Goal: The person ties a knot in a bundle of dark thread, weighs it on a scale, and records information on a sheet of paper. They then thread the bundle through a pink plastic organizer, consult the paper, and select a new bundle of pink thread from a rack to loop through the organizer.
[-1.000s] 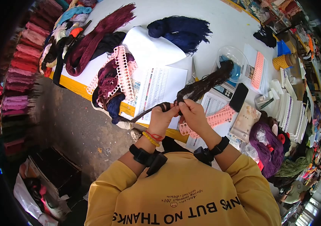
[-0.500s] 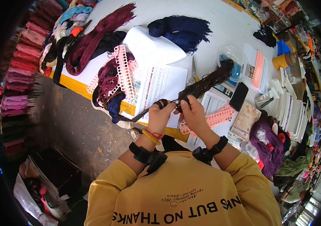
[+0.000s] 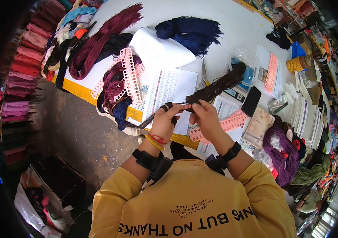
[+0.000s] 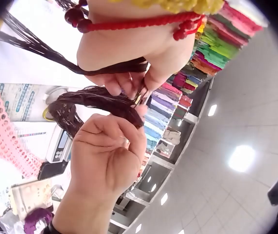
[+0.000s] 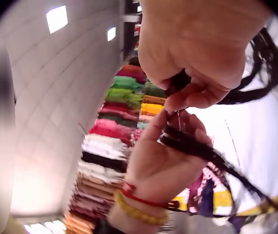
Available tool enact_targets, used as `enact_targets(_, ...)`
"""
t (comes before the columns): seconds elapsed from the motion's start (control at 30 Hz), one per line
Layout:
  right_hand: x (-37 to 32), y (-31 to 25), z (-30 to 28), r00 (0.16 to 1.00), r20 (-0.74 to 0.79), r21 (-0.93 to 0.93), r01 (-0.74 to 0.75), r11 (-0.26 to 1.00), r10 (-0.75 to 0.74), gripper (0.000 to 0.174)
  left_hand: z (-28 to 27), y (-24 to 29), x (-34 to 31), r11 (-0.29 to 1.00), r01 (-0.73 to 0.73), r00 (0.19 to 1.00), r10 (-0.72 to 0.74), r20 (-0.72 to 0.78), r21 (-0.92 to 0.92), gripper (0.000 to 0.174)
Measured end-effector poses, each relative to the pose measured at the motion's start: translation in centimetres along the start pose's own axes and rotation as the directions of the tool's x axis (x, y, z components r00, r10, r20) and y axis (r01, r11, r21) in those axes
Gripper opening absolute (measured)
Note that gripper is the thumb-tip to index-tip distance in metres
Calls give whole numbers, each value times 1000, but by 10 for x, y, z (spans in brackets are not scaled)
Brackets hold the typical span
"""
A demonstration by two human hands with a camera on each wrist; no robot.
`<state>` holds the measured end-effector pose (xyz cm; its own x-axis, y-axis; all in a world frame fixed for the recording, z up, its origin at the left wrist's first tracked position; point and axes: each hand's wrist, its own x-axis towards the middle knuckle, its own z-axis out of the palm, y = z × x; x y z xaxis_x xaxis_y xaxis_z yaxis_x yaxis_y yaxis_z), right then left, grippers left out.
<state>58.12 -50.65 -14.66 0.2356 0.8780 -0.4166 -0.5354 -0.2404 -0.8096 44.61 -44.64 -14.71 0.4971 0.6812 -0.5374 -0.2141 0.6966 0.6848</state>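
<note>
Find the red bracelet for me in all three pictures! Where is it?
Head view: the red bracelet is just below the middle, by the left hand.
Left wrist view: it crosses the top, looking big, with dark red beads at its left end.
Right wrist view: it is below the middle, on the lower hand's wrist.
Shared landmark: the yellow bracelet next to it.

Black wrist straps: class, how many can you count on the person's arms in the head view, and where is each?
2. The left strap goes round the left wrist; the right strap goes round the right.
</note>
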Motion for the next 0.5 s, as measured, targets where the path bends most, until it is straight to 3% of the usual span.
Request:
enact_targets(0.03,1,-4,-1,996,16,204,-89,975,87,14,-2,1,0,995,37,999,-36,21,-92,13)
enact_targets(0.13,2,-12,-11,957,186,516,-286,807,221,15,-4,2,1,931,91,993,-60,98,-353,14)
enact_targets(0.17,3,-18,-16,956,229,450,-269,851,181,15,-5,3,2,895,100,991,-51,123,-435,15)
enact_targets(0.23,2,-41,-27,940,323,316,-218,923,111,16,-7,15,-4,902,34,987,38,157,-430,15)
enact_targets(0.3,-7,-81,-41,996,31,-73,-79,994,82,20,-26,38,-14,927,-29,965,124,232,-375,16)
enact_targets(0.33,-6,-98,-68,995,100,-281,45,959,-17,22,-46,49,-20,949,-90,959,165,232,-304,16)
enact_targets(0.37,-10,-118,-85,999,-44,-185,-34,982,26,21,-70,61,-29,961,-150,950,205,236,-231,18)
enact_targets(0.43,-16,-154,-130,980,-184,-316,14,949,-75,20,-113,93,-50,959,-242,944,268,193,-145,18)
enact_targets(0.5,-27,-184,-171,925,-342,-437,0,899,-166,19,-166,119,-72,933,-356,934,358,17,-59,17)
